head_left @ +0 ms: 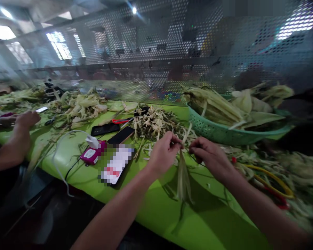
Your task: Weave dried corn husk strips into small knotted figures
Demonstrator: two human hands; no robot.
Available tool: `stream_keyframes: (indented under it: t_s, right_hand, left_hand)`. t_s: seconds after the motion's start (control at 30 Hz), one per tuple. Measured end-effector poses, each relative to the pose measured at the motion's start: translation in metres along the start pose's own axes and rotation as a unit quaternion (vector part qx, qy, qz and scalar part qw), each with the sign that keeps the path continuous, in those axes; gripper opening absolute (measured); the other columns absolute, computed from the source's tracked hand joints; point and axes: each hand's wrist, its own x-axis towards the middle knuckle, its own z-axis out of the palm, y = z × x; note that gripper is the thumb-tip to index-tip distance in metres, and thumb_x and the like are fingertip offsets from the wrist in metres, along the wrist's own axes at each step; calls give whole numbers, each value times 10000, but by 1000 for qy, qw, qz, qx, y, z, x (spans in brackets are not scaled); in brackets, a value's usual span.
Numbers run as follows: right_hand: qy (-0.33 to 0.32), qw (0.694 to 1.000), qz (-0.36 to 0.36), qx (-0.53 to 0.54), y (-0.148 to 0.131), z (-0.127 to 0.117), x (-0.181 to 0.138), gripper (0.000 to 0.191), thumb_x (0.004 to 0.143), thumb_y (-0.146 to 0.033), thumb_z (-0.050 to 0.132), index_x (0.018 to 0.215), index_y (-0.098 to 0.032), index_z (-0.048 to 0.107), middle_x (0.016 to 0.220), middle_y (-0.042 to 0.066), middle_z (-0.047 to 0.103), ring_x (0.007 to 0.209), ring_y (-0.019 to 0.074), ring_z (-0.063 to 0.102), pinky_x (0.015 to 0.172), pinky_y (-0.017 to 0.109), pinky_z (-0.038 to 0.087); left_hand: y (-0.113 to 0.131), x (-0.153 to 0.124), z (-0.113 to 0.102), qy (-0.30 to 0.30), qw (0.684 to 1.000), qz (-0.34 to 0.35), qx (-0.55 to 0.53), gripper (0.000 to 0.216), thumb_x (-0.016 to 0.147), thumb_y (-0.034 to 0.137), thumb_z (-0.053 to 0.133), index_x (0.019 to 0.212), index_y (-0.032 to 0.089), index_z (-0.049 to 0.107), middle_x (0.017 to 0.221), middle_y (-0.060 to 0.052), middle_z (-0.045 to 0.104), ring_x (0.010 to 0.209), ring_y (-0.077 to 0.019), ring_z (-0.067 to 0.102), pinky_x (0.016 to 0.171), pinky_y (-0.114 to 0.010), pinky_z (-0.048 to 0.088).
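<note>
Over a bright green table [156, 211], my left hand [163, 151] pinches the top of a bundle of pale corn husk strips [183, 177] that hangs down toward the tabletop. My right hand [209, 153] is closed in a pinch just to the right of it, gripping the same husk strips at their upper end. The two hands sit a few centimetres apart. A heap of shredded husk pieces [153, 122] lies just behind my hands.
A teal basket [224, 133] full of husks stands at back right. Phones [121, 134], a pink power bank [91, 155] with white cable and red scissors [121, 121] lie left of centre. Another person's arm [14, 140] rests at far left. A perforated screen closes the far side.
</note>
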Motion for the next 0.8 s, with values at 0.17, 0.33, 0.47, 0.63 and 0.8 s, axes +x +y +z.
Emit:
stream_keyframes:
  t_s: [0.17,0.33,0.47,0.63,0.8]
  right_hand:
    - [-53,992,39,110,-15,-3,-7,102,779,-293,516,820,-209,475,602,-46,569,420,95,484,429,230,337]
    - [-114,976,63,176,-22,-7,-11,137,824,-312,504,858,-207,422,739,-11,663,460,102,578,470,226,392]
    - [-145,969,91,178,-23,-9,-13,141,817,-306,513,854,-204,422,786,-12,668,376,71,527,412,213,329]
    - [-174,958,114,197,-27,-13,-14,160,796,-329,543,829,-195,461,587,-31,596,440,100,521,447,220,374]
    - [-150,963,92,206,-25,-16,-12,151,760,-308,593,762,-180,513,504,-62,458,444,70,375,416,193,267]
  left_hand:
    - [-2,3,-1,-28,997,-32,-67,36,796,152,542,827,168,535,746,7,557,607,-87,504,580,-209,412]
    - [-4,5,1,-34,993,-49,-103,133,776,227,609,824,181,494,738,17,545,660,-110,547,624,-240,460]
    - [-6,5,2,-23,995,-50,-88,196,757,254,639,783,190,455,719,29,526,632,-109,544,621,-247,455]
    - [-5,3,0,-42,997,-51,-34,120,762,232,622,794,173,522,714,11,561,655,-120,548,631,-244,440]
    - [3,2,0,-78,996,-47,-9,87,770,211,592,843,164,581,763,-15,614,698,-128,559,663,-244,436]
